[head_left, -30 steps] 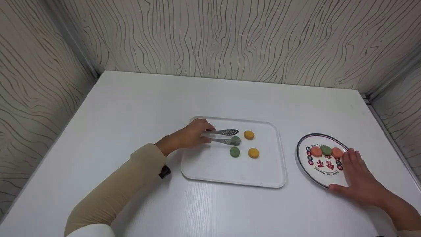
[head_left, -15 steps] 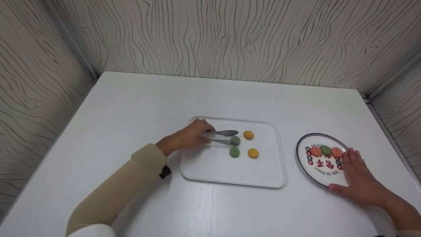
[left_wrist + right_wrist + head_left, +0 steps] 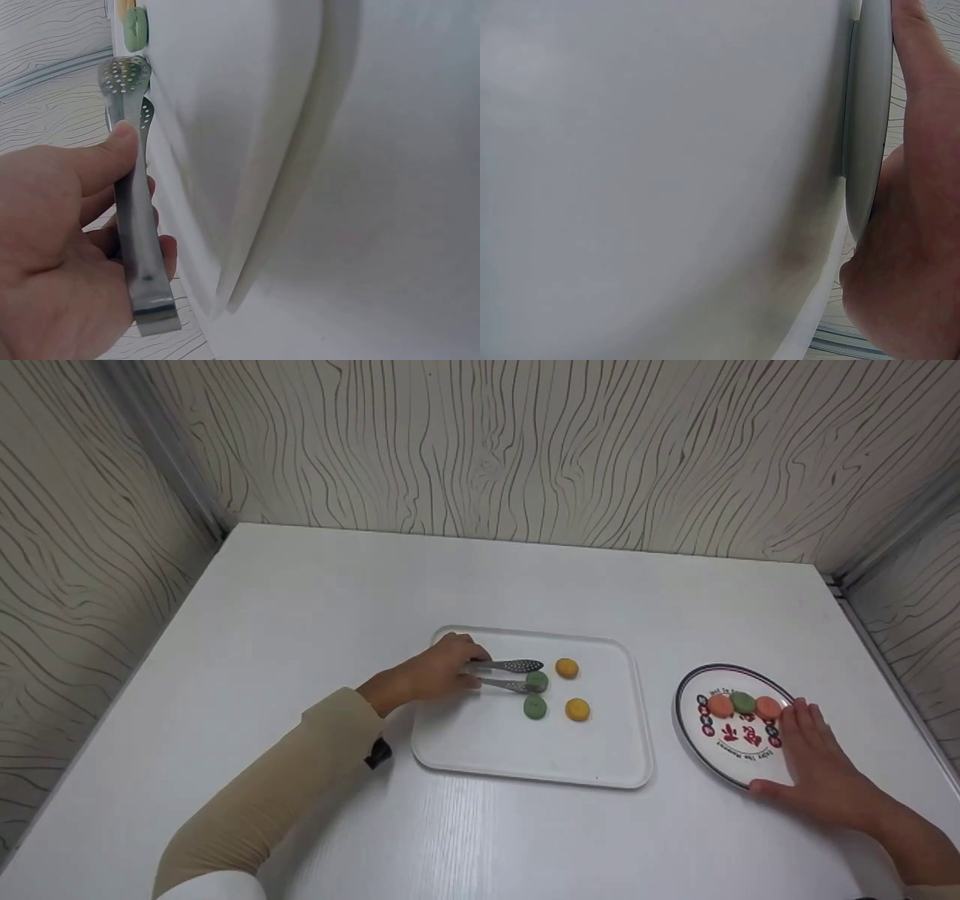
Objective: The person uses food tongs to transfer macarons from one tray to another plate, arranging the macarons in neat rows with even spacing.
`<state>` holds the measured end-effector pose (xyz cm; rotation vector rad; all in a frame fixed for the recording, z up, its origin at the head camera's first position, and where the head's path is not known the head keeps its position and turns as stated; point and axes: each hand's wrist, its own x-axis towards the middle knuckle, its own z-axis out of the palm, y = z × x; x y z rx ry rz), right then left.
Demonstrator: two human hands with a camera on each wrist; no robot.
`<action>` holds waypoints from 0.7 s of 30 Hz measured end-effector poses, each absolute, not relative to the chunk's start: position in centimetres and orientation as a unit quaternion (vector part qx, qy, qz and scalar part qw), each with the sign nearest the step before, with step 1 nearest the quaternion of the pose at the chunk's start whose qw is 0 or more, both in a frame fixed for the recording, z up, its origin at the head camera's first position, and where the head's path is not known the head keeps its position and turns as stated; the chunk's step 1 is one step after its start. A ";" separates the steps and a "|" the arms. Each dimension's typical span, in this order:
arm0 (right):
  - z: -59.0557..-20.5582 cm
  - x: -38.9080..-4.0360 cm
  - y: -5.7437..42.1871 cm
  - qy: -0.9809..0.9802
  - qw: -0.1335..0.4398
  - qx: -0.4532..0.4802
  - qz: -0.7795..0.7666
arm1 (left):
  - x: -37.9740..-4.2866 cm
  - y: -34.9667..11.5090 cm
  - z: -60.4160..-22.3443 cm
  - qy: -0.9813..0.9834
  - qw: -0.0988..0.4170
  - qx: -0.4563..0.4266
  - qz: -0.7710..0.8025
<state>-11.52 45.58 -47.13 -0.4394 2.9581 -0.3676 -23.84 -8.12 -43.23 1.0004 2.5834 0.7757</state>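
In the head view, my left hand (image 3: pixel 444 669) grips metal tongs (image 3: pixel 504 665) with perforated tips over the left part of a white tray (image 3: pixel 525 761). One tong arm lies on the far side of a green macaron (image 3: pixel 537 678); the other overlaps its near part. The left wrist view shows my thumb on one arm of the tongs (image 3: pixel 136 217) and fingers behind. A second green macaron (image 3: pixel 535 706) sits just nearer. My right hand (image 3: pixel 832 780) rests with straight fingers on the right rim of a round plate (image 3: pixel 739 769), thumb at its near edge.
Two yellow macarons (image 3: pixel 577 709) lie on the tray, right of the green ones. Across the plate runs a row of an orange macaron (image 3: pixel 721 705), a green one (image 3: pixel 743 703) and another orange one (image 3: pixel 768 708). A wood-patterned wall (image 3: pixel 525 450) rises behind the white table (image 3: pixel 337 585).
The tong tips have shifted slightly toward the near side, around the farther green macaron. My right hand and the plate stay in place.
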 end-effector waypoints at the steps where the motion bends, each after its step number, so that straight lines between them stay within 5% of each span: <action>1: -47.1 -11.5 45.6 0.980 0.066 -0.144 -0.121 | -23.8 -8.1 -43.2 0.890 0.132 0.345 0.268; 21: -47.2 -11.5 45.6 0.980 0.062 -0.147 -0.117 | -23.8 -7.8 -43.5 0.894 0.143 0.335 0.260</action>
